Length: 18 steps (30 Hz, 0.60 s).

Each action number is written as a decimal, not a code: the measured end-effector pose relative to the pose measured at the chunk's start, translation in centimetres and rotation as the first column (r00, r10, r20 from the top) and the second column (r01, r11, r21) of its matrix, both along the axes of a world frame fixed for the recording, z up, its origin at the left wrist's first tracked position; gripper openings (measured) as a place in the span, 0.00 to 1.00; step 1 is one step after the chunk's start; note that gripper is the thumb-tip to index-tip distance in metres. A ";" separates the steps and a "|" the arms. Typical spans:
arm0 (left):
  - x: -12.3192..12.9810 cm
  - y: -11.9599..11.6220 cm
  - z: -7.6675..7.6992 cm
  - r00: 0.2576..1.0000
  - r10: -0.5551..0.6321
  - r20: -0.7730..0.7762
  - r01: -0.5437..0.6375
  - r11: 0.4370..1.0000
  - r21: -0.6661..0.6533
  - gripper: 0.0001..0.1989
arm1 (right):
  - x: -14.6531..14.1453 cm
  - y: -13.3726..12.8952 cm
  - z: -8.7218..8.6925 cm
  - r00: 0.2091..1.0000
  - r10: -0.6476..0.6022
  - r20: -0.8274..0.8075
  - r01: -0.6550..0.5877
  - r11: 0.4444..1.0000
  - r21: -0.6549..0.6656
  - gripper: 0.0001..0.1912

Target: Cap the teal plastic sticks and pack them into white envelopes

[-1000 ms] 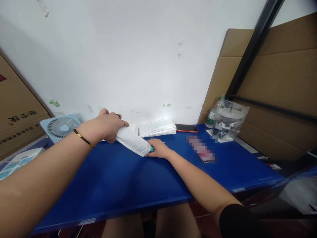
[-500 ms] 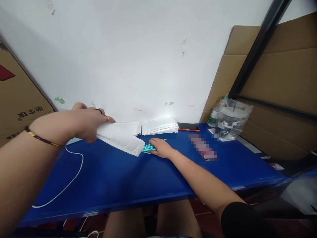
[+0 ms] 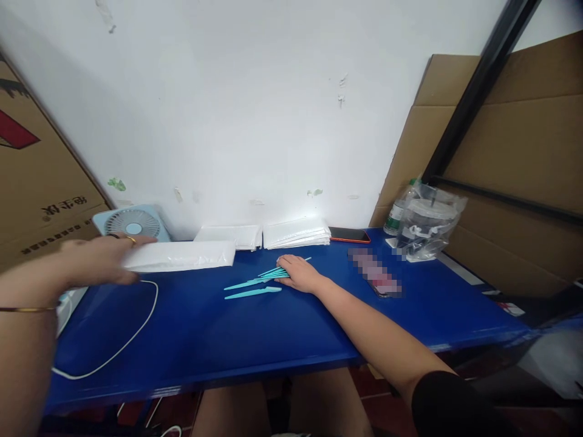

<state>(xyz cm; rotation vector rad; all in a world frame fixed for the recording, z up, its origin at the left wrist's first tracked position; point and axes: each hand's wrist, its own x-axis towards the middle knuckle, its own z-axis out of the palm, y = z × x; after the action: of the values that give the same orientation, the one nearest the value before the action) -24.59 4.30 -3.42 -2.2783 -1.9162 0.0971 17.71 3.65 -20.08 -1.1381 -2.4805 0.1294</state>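
Observation:
My left hand (image 3: 102, 258), smeared by motion, grips one end of a flat white packet (image 3: 182, 256) and holds it over the left of the table. My right hand (image 3: 298, 273) rests near the middle, fingers closed over a bunch of thin teal plastic sticks (image 3: 273, 274) whose ends poke out on both sides. A single teal stick (image 3: 252, 293), slim at one end and wider at the other, lies just in front of the bunch. Behind, against the wall, are two stacks of white packets, one on the left (image 3: 246, 237) and one on the right (image 3: 296, 233).
On the blue table (image 3: 204, 346), a light blue fan (image 3: 132, 223) stands back left and a white cable (image 3: 152, 309) curves nearby. To the right lie a phone (image 3: 350, 235) and a blurred pinkish item (image 3: 373, 270). A bottle (image 3: 395, 215) and a bagged cup (image 3: 428, 224) stand beside cardboard (image 3: 514, 133).
My left hand has moved left with the white packet, away from the teal sticks. More of the sticks, the left packet stack and the fan now show. My right hand has stayed on the bunch.

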 end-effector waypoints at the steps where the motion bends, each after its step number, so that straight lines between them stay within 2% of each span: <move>1: 1.1 -0.1 -1.6 0.996 0.068 -0.052 -0.069 0.998 -0.009 0.41 | 0.0 -0.2 0.0 1.000 -0.001 0.002 0.001 1.000 0.000 0.17; 3: 3.5 -0.2 -4.6 0.997 0.033 -0.067 -0.036 0.998 -0.047 0.39 | -0.1 -0.6 0.0 1.000 -0.002 0.006 0.002 1.000 0.002 0.18; 4: 4.5 -0.3 -5.8 0.999 0.012 -0.051 -0.014 0.999 -0.037 0.42 | -0.1 -0.9 0.0 1.000 -0.002 0.011 0.002 1.000 0.002 0.19; 6: 6.5 -0.6 -7.7 0.999 -0.043 0.022 0.043 0.999 0.030 0.43 | -0.3 -1.4 0.2 1.000 -0.010 0.025 0.010 1.000 -0.007 0.21; 7: 7.5 -0.9 -8.4 0.990 -0.099 0.102 0.093 0.994 0.063 0.40 | -0.3 -1.7 0.4 0.999 -0.016 0.033 0.016 1.000 -0.018 0.23; 9: 9.7 -1.8 -9.4 0.912 -0.257 0.321 0.258 0.965 0.038 0.33 | 0.1 -2.0 1.0 0.999 -0.022 0.041 0.025 0.998 -0.051 0.30; 10: 11.0 -2.4 -9.8 0.855 -0.287 0.432 0.300 0.953 0.039 0.29 | 0.5 -2.1 1.4 0.999 -0.019 0.034 0.021 0.997 -0.071 0.34; 12: 13.6 -3.5 -10.7 0.786 -0.311 0.534 0.368 0.930 0.000 0.29 | 1.9 -2.1 2.3 1.000 -0.002 -0.009 0.001 0.993 -0.118 0.42; 14: 15.8 -4.2 -11.8 0.772 -0.338 0.538 0.441 0.895 -0.071 0.35 | 4.1 -1.9 2.9 0.997 -0.010 -0.079 -0.005 0.982 -0.190 0.45; 15: 16.7 -4.3 -12.4 0.782 -0.354 0.514 0.463 0.881 -0.098 0.41 | 5.2 -1.7 3.0 0.993 -0.039 -0.110 0.012 0.973 -0.229 0.45; 18: 18.4 -3.7 -14.0 0.820 -0.374 0.433 0.472 0.870 -0.141 0.53 | 7.9 -1.1 2.6 0.986 -0.130 -0.105 0.080 0.920 -0.385 0.49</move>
<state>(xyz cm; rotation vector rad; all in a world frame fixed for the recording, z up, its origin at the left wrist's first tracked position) -6.16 0.56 -17.43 -3.0385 -1.5466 -0.2137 25.65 2.53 -17.45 -1.3641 -2.3319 0.6569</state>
